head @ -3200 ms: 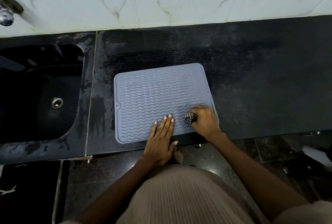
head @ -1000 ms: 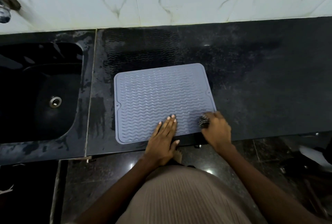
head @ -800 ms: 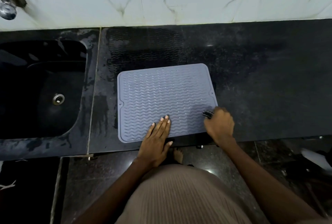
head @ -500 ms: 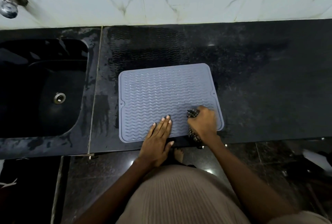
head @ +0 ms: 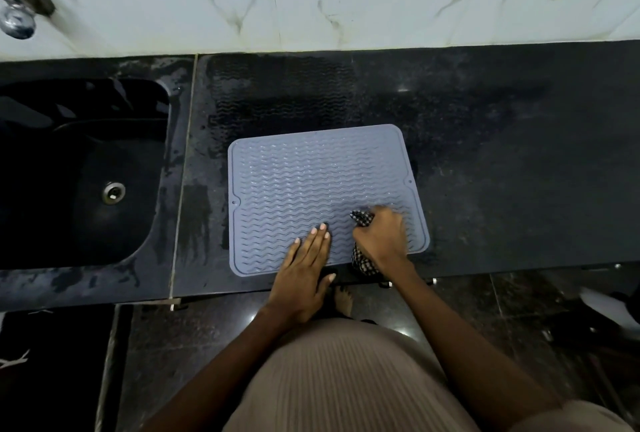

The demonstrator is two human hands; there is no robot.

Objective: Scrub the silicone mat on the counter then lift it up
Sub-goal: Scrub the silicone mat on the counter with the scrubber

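Observation:
A grey silicone mat (head: 311, 186) with wavy ridges lies flat on the black counter (head: 502, 161), near the counter's front edge. My left hand (head: 304, 269) presses flat on the mat's near edge, fingers straight. My right hand (head: 382, 241) grips a dark checkered scrubbing cloth (head: 362, 218) on the mat's near right part. A loose end of the cloth hangs below the hand over the counter's front edge.
A black sink (head: 79, 172) with a metal drain (head: 113, 192) sits left of the mat. A tap (head: 17, 16) juts out at the top left. A pale marble backsplash (head: 346, 12) runs along the back. Wet ridge marks show on the counter behind the mat.
My right hand slid the cloth from the mat's right edge back left onto the mat. My left hand stayed pressed on the near edge.

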